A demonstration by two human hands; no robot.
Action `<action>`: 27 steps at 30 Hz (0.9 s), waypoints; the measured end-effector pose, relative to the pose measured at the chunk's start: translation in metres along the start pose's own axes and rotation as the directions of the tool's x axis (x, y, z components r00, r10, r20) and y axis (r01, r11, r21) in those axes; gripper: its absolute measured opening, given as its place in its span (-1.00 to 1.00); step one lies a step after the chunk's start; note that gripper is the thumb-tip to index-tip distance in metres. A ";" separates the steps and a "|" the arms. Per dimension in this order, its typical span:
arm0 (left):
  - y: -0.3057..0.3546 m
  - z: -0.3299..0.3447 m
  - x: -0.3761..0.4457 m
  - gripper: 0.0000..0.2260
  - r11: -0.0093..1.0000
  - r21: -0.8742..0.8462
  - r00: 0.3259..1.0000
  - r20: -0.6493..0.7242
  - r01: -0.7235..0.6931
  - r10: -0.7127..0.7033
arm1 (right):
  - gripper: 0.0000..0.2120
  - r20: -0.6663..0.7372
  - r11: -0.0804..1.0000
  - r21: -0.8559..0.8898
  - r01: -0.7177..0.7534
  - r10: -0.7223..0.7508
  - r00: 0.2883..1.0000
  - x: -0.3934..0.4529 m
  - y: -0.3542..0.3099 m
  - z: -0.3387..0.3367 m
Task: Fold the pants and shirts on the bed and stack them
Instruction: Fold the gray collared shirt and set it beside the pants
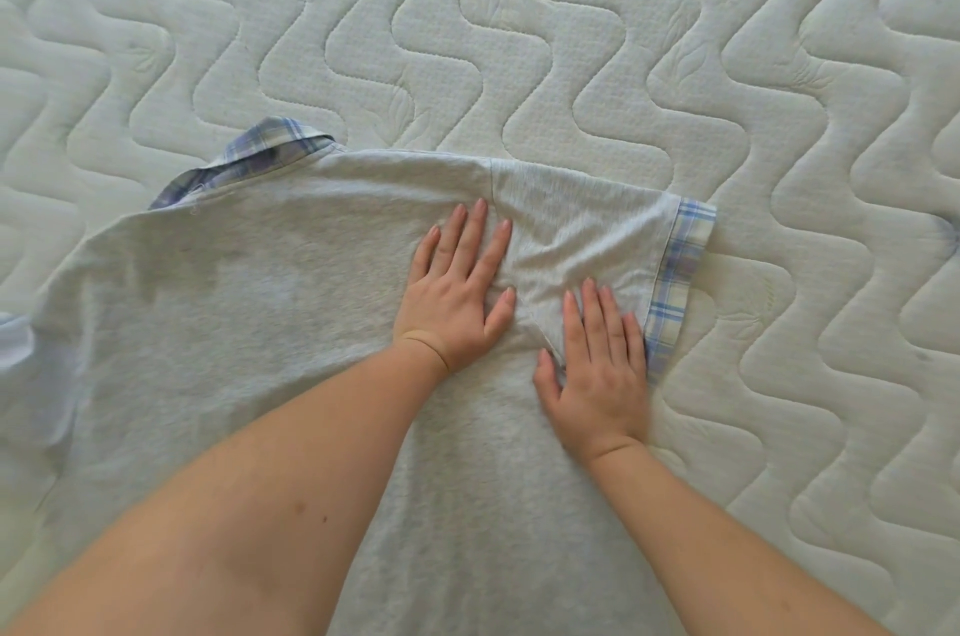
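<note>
Right now a grey shirt (234,323) lies flat on the bed (571,37), spread across the near left and middle of the quilted white mattress. Its checked blue-and-white collar (260,152) sits at the far left edge, and one short sleeve (587,240) with a checked cuff (675,282) points out to the right. The left hand (457,292) lies flat on the cloth, fingers straight and slightly spread, pressing just where the sleeve seam meets the body of the shirt. The right hand (597,370) is flat too, palm down, fingers straight and close together, resting on the near part of the sleeve beside the cuff. The two hands are near each other but not touching. A bit of white cloth (15,339) shows at the left edge, partly under the shirt; what it is cannot be told.
</note>
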State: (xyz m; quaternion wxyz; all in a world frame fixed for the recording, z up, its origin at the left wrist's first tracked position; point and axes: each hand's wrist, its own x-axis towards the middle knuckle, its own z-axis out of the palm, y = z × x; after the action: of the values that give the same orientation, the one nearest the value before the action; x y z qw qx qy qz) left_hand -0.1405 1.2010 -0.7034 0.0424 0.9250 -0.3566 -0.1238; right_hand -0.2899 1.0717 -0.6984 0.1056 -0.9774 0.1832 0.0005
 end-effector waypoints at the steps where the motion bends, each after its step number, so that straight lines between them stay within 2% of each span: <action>1: 0.002 -0.003 0.000 -0.37 1.000 -0.003 1.000 0.015 0.002 -0.002 | -0.39 -0.007 1.000 -0.002 0.001 -0.001 1.000 0.000 0.000 0.001; 4: 0.003 -0.018 -0.002 -0.40 0.996 -0.089 0.999 0.039 0.014 -0.010 | -0.38 -0.017 1.000 0.001 -0.006 0.006 1.000 -0.001 0.001 0.000; 6: -0.002 -0.034 0.006 -0.44 0.983 -0.182 0.999 -0.039 -0.006 -0.001 | -0.37 -0.017 1.000 0.002 -0.006 0.006 1.000 0.000 0.000 0.000; 8: -0.008 -0.045 0.025 -0.48 0.990 -0.114 0.986 -0.157 -0.079 0.061 | -0.37 -0.024 1.000 -0.006 -0.006 0.006 1.000 0.001 0.000 0.001; 9: -0.010 -0.048 0.035 -0.47 0.993 -0.066 0.986 -0.139 -0.096 0.086 | -0.36 -0.029 1.000 -0.012 -0.002 0.002 1.000 0.001 0.001 0.002; 12: -0.015 -0.040 0.057 -0.43 0.996 -0.015 0.995 0.060 -0.084 0.084 | -0.36 -0.033 1.000 -0.024 0.004 -0.005 0.999 0.001 0.001 0.003; 19: -0.024 -0.047 0.061 -0.39 0.991 -0.057 0.983 0.130 -0.123 0.130 | -0.35 -0.014 0.999 -0.038 0.002 -0.003 1.000 0.001 0.000 0.002; 24: -0.072 -0.075 0.000 -0.43 0.992 -0.083 0.996 -0.002 -0.091 0.091 | -0.35 0.053 0.999 -0.049 -0.017 0.019 0.998 0.002 -0.005 -0.008; 27: -0.119 -0.088 -0.066 -0.49 0.983 -0.173 0.996 -0.066 0.053 -0.065 | -0.32 0.123 0.997 -0.059 -0.058 0.065 0.990 0.002 -0.011 -0.017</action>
State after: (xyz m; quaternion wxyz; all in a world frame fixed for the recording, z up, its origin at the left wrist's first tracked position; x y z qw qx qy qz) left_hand -0.0879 1.3328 -0.6247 0.1308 0.9320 -0.3152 -0.1220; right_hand -0.2843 1.0772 -0.6792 0.0897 -0.9719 0.2064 0.0698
